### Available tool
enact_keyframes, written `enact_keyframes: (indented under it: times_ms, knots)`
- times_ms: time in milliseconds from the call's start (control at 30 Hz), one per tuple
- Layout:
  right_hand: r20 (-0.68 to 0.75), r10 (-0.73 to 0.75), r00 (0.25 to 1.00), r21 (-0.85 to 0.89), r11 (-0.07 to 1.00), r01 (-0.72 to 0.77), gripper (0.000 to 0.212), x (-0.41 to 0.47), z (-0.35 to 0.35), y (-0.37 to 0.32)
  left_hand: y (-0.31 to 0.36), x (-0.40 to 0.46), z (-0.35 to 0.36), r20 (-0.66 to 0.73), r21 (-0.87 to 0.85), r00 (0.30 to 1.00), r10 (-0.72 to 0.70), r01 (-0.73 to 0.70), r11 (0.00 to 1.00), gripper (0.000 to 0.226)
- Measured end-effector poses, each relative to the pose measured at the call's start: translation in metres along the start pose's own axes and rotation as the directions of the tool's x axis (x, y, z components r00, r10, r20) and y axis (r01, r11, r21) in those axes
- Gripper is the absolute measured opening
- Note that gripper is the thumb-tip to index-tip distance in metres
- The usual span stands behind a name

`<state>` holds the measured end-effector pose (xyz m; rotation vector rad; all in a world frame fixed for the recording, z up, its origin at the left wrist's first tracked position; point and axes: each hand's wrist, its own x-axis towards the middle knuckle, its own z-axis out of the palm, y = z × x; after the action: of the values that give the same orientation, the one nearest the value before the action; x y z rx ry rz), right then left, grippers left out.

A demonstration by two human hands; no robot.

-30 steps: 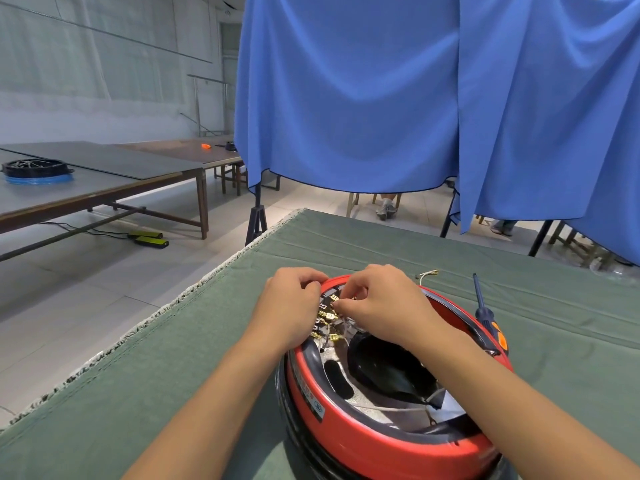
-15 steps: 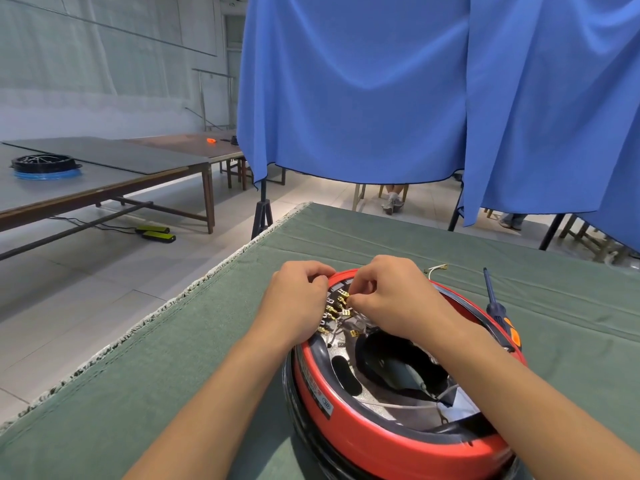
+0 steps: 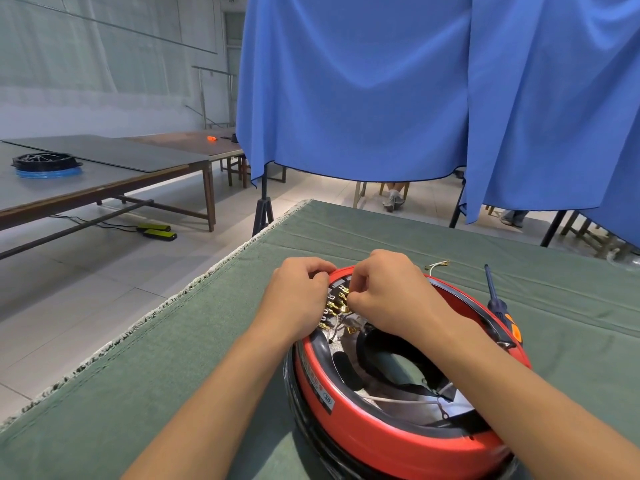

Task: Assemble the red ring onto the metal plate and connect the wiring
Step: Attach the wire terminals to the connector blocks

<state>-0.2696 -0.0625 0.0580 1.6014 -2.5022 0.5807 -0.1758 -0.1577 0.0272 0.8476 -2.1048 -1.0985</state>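
Note:
The red ring (image 3: pixel 374 433) sits on the green table cloth, with a silvery metal plate (image 3: pixel 408 405) and a black inner part inside it. Several brass wire terminals (image 3: pixel 337 304) cluster at the ring's far left rim. My left hand (image 3: pixel 298 299) rests with curled fingers on that rim, beside the terminals; what its fingertips hold is hidden. My right hand (image 3: pixel 391 296) pinches one of the brass terminals from the right. A thin white wire (image 3: pixel 398 400) crosses the plate near me.
A dark screwdriver with an orange band (image 3: pixel 497 303) lies against the ring's right side. A loose white wire with terminal (image 3: pixel 438 265) lies beyond the ring. The cloth's left edge (image 3: pixel 166 306) drops to the floor. Blue curtains (image 3: pixel 381 91) hang behind the table.
Both hands stay at the terminal cluster; my right hand's fingers have shifted slightly among the terminals. The camera tilted a little, so the ring sits slightly higher in view.

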Motion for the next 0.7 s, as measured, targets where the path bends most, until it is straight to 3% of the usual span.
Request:
enact_keyframes:
  times_ms: [700]
  knots:
    - [-0.003, 0.038, 0.999, -0.089, 0.995, -0.038, 0.014, -0.0017, 0.0005, -0.0075, 0.0000, 0.0006, 0.0014, -0.002, -0.048, 1.000, -0.001, 0.001, 0.999, 0.030]
